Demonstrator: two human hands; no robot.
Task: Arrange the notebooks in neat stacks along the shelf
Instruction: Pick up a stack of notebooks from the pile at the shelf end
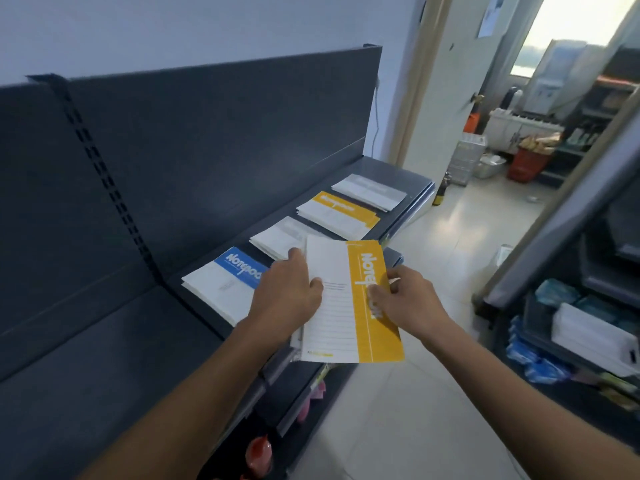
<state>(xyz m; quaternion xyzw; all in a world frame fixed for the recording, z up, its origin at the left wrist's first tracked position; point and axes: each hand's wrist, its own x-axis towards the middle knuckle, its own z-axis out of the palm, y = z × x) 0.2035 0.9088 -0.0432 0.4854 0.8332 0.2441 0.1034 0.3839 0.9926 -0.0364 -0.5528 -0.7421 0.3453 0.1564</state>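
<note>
Dark grey shelf (121, 341), slotted back panel (207, 140) behind it.
- Four notebook stacks in a row along the shelf, each apart from the next. From nearest to farthest: blue-banded stack (221, 282), white stack (277, 237), yellow-banded stack (339, 214), grey stack (369, 192).
- One yellow-banded notebook (346, 306), held flat above the shelf's front edge, overlapping the white stack in view.
- Left hand (287, 296): grips the notebook's white edge, thumb on top.
- Right hand (405, 299): pinches the yellow edge, thumb on the band.
- Beyond: pale tiled floor (398, 410), red basket (528, 162) through a doorway.
</note>
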